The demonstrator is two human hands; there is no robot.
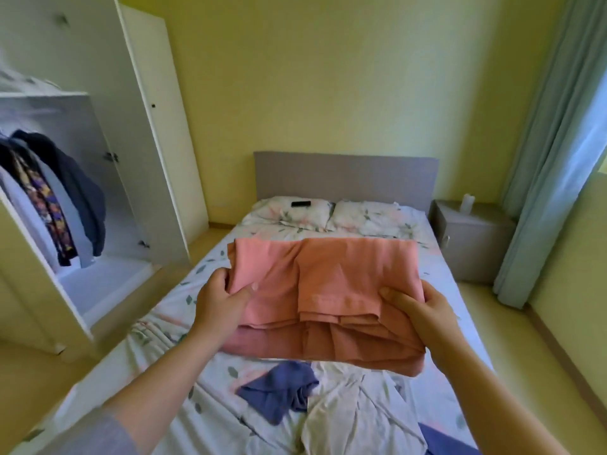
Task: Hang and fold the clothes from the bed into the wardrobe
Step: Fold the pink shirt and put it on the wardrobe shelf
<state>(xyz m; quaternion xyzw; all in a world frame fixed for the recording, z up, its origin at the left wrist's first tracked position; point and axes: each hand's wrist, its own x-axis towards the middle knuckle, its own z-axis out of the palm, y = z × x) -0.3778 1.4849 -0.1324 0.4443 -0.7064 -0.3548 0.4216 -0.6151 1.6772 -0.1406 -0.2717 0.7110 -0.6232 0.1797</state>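
Holds a folded salmon-pink cotton cloth [328, 277] by its two sides, up over the middle of the bed with the white leafy sheet [210, 261]. Grabs the left edge with the left grip [218, 300], thumb pressed flat on top and fingers curled round the edge. Grabs the right edge with the right grip [423, 310], thumb on top and pointing in, fingers tucked under and hidden. Reaches forward with both arms, turned a bit in toward each other, forearms bare, with a grey-blue sleeve [98, 431] low on the left arm. Keeps the pink layers stacked, the bottom ones sagging at the near edge. Hard to tell if the far edge touches the bed.

Lying on the bed just in front of the pink cloth, a crumpled blue-purple cloth [279, 392], touching a crumpled white cloth [354, 412] beside it. At the head of the bed, two leafy white pillows [371, 218] side by side against a grey padded headboard [345, 175], with a small flat black thing [301, 203] on the left one. Standing open on the left, a tall white wardrobe [82, 133], with a dark navy jacket [78, 192] and a purple and orange patterned garment [49, 208] hanging inside. To the right of the bed, a grey bedside cabinet [469, 238] and long pale blue curtains [542, 159].
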